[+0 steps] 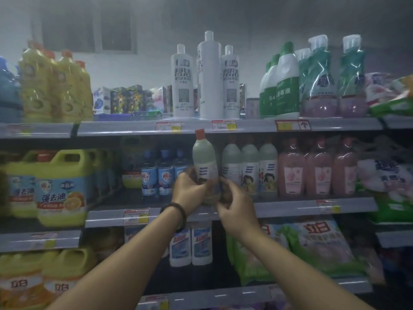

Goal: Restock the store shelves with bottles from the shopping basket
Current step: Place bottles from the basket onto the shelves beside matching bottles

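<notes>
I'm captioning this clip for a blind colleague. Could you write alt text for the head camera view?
A person's left hand grips a pale green plastic bottle with a red cap at the middle store shelf, beside three matching bottles; the right hand is curled by its base. Dark blue bottles stand left, pink bottles right.

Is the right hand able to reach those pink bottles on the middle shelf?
Probably yes: the pink bottles stand up front on the middle shelf, right of the right hand, nothing before them.
</notes>
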